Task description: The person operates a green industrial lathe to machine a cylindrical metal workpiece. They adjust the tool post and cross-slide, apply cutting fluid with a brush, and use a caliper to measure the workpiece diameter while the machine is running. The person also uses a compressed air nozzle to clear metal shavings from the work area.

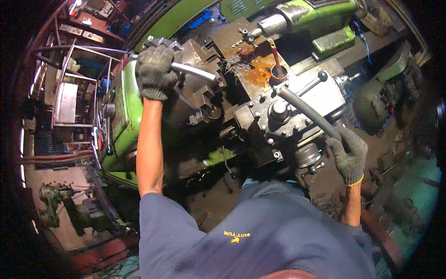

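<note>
My left hand (156, 73), in a dark grey knitted glove, is closed round a silver metal bar (197, 71) that sticks out toward the right across the lathe chuck (191, 56). The chuck's stepped jaws (203, 100) show just below and to the right of that bar. My right hand (349, 154), in a similar glove with a yellow cuff edge, is wrapped round the near end of a thick grey metal bar (306, 109). The bar slants up and left, its far end above the tool post (280, 111); whether they touch I cannot tell.
A brush with a red handle (275, 55) stands in a small pot (278, 73) behind the tool post. Metal shavings (239, 65) lie on the oily carriage. The green tailstock (316, 18) is at the back right. A black-knobbed lever (322, 76) juts up; a metal rack (67, 104) stands left.
</note>
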`<state>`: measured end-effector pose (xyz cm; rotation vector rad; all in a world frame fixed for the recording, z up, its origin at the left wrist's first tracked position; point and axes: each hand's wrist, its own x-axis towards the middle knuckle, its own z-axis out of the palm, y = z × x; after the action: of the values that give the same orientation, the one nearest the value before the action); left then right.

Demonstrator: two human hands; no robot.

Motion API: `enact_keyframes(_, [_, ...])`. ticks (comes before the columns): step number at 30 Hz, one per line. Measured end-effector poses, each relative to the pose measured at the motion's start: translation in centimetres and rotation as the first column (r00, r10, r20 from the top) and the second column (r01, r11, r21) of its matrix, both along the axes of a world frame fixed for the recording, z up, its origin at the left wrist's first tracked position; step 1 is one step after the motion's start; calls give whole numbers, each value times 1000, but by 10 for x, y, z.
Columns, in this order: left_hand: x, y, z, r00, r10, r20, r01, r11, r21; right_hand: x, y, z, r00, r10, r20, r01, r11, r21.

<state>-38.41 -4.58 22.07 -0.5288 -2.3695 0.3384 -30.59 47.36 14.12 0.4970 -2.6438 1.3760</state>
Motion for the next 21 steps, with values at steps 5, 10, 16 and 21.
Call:
enact_keyframes(5, [-16, -1, 8, 982, 185, -35, -181, 980, 77, -20, -61, 30, 996, 29, -89, -25, 998, 51])
enact_keyframes(10, [-31, -21, 14, 923, 372, 100, -382, 916, 119, -34, -103, 34, 1000, -1, -13, 1, 999, -34])
enact_keyframes(16, [-41, -30, 26, 892, 394, 221, -430, 890, 150, -37, -149, 53, 1000, -18, 1, 18, 1000, 0])
enact_keyframes(21, [-47, -37, 29, 893, 384, 233, -427, 887, 176, -46, -175, 57, 998, -56, -36, 56, 998, -12])
